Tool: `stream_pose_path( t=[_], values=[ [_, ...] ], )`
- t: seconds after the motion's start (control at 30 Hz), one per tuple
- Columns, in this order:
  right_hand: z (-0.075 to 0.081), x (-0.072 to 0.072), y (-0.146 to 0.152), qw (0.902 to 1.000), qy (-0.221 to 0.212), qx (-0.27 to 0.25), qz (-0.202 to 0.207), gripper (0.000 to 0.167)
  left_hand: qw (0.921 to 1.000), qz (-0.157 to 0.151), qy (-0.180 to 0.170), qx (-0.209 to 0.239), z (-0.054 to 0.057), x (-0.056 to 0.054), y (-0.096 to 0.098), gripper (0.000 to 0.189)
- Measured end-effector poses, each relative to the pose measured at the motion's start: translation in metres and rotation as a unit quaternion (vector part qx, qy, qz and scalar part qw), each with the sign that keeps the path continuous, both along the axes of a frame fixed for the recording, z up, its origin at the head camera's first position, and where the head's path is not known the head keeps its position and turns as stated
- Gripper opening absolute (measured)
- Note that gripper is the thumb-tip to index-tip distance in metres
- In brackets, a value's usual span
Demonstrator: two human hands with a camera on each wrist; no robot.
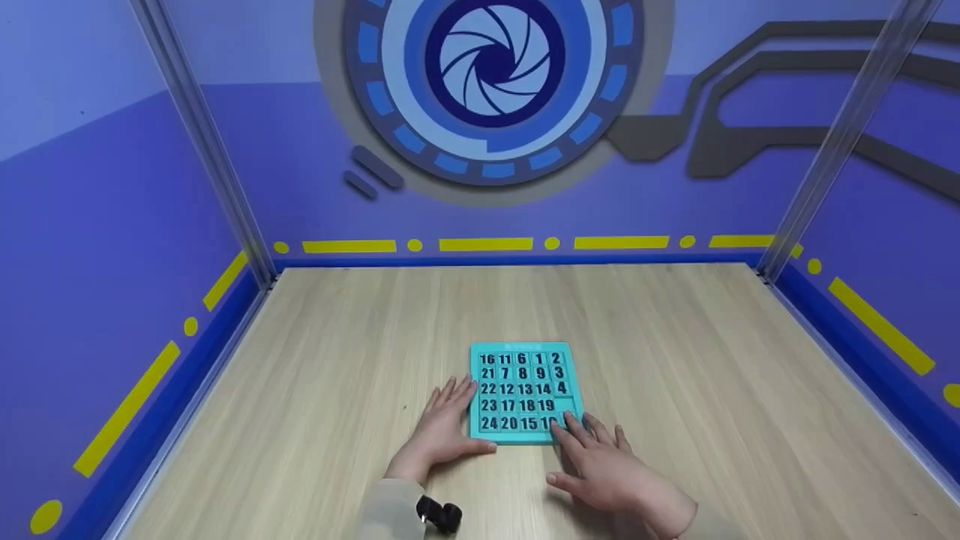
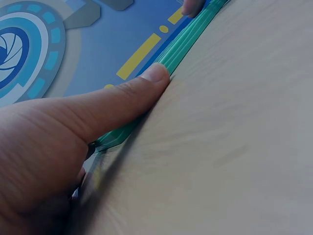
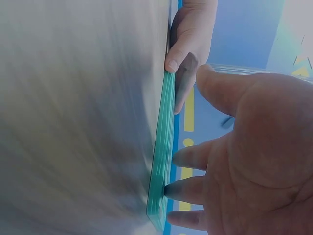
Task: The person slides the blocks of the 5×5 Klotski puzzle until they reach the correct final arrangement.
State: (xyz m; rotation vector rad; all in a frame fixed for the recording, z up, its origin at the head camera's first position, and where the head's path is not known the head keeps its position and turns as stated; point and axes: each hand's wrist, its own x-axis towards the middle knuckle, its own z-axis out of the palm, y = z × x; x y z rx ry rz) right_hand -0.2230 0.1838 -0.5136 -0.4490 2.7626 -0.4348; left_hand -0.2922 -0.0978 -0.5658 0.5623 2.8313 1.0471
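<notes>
- My left hand (image 1: 442,433) is spread, its fingers straight along the left edge of the puzzle and its thumb pressed to the near edge, framing that corner
- A black device (image 1: 439,514) sits at my left wrist
- The turquoise number puzzle (image 1: 526,388) lies flat on the worktop (image 1: 337,360), between my hands, with a gap right of 19
- My right hand (image 1: 607,469) is spread loosely, gripping nothing, fingertips over the near right corner, one partly covering a bottom-row tile (image 1: 546,423)
</notes>
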Motion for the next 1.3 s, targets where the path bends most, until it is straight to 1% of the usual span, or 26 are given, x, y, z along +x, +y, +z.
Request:
stream_pose_path(
  t=[0.23,0.47,0.9,1.13,1.3],
  values=[
    [-0.005,-0.007,0.0,0.9999,0.01,-0.006,-0.005,0.082,1.0,-0.001,-0.002,-0.002,0.001,0.001,0.001,0.115],
    [-0.007,-0.014,0.0,0.9998,0.003,-0.01,-0.017,0.083,1.0,0.002,0.0,-0.006,0.001,0.001,0.001,0.116],
    [-0.008,-0.021,0.001,0.9994,0.013,-0.026,-0.016,0.082,1.0,-0.001,0.002,-0.006,0.001,0.0,0.001,0.116],
    [-0.007,-0.019,-0.002,0.9995,0.019,-0.024,-0.012,0.083,1.0,0.002,0.002,-0.01,0.002,0.0,0.001,0.115],
    [-0.006,-0.011,-0.006,0.9994,0.028,-0.015,0.012,0.084,0.9999,0.002,0.005,-0.009,0.001,0.001,0.0,0.115]
  ],
)
